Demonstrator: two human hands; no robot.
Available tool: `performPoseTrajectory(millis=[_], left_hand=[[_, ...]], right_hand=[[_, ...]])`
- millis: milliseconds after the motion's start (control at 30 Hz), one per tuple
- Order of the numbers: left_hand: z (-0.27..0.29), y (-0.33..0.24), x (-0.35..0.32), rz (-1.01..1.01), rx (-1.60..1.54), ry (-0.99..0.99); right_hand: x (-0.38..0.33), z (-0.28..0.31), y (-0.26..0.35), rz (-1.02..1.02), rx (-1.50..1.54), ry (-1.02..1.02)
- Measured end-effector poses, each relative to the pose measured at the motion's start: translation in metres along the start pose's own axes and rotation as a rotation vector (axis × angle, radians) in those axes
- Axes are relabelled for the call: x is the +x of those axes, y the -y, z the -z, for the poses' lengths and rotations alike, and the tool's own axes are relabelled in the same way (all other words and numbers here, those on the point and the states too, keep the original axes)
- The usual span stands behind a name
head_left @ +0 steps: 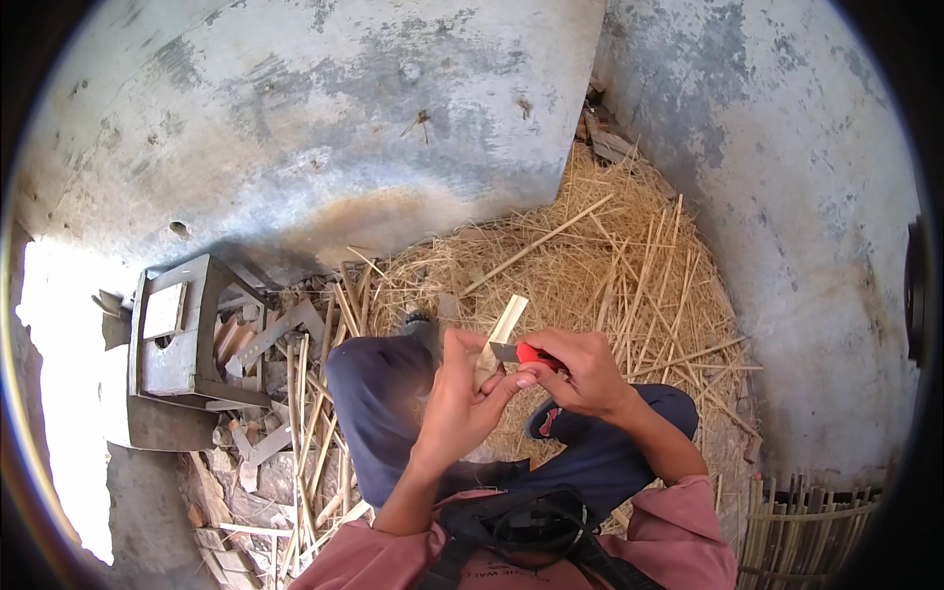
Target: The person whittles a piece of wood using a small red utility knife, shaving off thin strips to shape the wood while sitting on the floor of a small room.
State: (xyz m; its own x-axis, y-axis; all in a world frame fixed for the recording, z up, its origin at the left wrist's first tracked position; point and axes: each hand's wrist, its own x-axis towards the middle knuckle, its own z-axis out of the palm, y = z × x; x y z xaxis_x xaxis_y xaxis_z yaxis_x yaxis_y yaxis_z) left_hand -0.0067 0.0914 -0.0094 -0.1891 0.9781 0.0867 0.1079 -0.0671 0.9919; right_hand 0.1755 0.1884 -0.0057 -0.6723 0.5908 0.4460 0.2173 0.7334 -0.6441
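Observation:
My left hand [459, 398] grips a short pale strip of split bamboo [505, 324], held upright above my knees. In my right hand [582, 372] is a knife with a red handle [537, 355], its blade laid against the strip near my left thumb. Both hands meet in the middle of the view. Beneath them are my legs in dark blue trousers [379, 393], the left knee raised.
A heap of pale bamboo shavings and long splints [610, 256] fills the corner of grey plaster walls. A small wooden stool [182, 334] lies on its side at left among offcuts [285, 423]. Bundled bamboo sticks [806, 521] sit at lower right.

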Motion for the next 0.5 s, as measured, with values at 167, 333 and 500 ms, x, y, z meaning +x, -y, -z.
performPoseTrajectory(millis=[167,333,500], left_hand=[[0.001,0.001,0.0,-0.089,0.114,-0.029],[0.001,-0.003,0.002,-0.038,0.084,-0.053],[0.001,-0.019,0.005,-0.04,0.189,-0.044]], right_hand=[[0.002,0.001,0.004,-0.017,0.043,-0.023],[0.005,0.001,0.006,-0.023,0.068,-0.049],[0.006,0.0,0.005,0.014,0.008,-0.105]])
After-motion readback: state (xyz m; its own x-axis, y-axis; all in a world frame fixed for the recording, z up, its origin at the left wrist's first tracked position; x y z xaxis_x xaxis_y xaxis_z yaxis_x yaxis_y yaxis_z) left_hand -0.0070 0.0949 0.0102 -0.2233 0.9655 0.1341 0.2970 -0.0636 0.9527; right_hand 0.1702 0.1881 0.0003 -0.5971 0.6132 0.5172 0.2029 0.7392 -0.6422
